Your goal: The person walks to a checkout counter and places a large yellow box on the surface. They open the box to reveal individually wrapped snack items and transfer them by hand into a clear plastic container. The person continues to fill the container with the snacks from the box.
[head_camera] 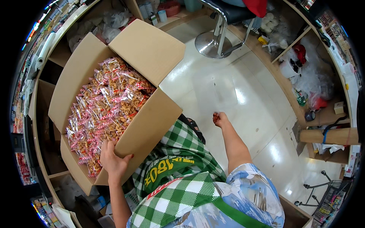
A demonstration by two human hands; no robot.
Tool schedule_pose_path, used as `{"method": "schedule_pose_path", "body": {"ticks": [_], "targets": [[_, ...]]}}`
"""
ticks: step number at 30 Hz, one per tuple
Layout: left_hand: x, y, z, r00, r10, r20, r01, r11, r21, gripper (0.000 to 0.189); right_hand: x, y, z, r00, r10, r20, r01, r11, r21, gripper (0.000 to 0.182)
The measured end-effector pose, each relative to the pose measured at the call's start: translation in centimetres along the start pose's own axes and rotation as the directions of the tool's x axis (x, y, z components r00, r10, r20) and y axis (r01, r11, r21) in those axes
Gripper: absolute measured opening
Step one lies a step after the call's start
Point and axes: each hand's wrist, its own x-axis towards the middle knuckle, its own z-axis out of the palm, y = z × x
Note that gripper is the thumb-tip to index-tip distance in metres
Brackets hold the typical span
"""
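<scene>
Before me stands an open cardboard box [151,134], filled with small clear-wrapped packets of brown fried snacks [105,114] with pink checked trim. My left hand [114,161] grips the near flap, its fingers over the inner side by the packets and its thumb outside. Out to the right, my right hand [219,119] pinches the edge of a translucent plastic sheet or bag [215,91]. That plastic spreads out above the tiled floor, and I cannot tell if it touches the tiles.
A bar stool [218,42] with a round chrome base stands ahead, a person seated or close by it. Curved wooden shelving [285,88] holding plastic bags and a white bucket [289,68] runs along the right. A shopping trolley [328,196] is at lower right.
</scene>
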Motion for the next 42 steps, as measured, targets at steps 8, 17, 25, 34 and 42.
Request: {"method": "schedule_pose_path", "body": {"ticks": [8,17,25,34,42], "targets": [[-1.2,-0.6,-0.3,0.999,-0.047,-0.003,0.047,0.999,-0.009,0.06,-5.9,2.8,-5.7,0.878,-0.155,0.454,-0.061,0.902,0.426,0.023],[-0.4,-2.3,0.5,0.995,0.065,-0.07,-0.07,0.996,-0.058,0.062,-0.1,5.1,-15.9,0.949,-0.149,0.277,-0.161,0.525,0.836,0.022],[-1.9,-3.5,0.1,0.998,0.032,-0.057,-0.035,0.997,-0.064,0.063,-6.5,-5.6,-6.6,0.793,-0.107,0.6,-0.397,0.656,0.642,0.036],[-0.1,-4.0,0.3,0.984,0.146,0.103,-0.14,0.988,-0.057,0.057,-29.4,-9.6,23.1,0.624,-0.371,0.688,0.616,0.775,-0.141,0.015],[-0.2,-4.8,0.1,0.984,0.173,0.04,-0.163,0.969,-0.184,0.053,-39.4,10.1,45.1,0.345,0.159,0.925,0.936,0.011,-0.351,0.025]]}}
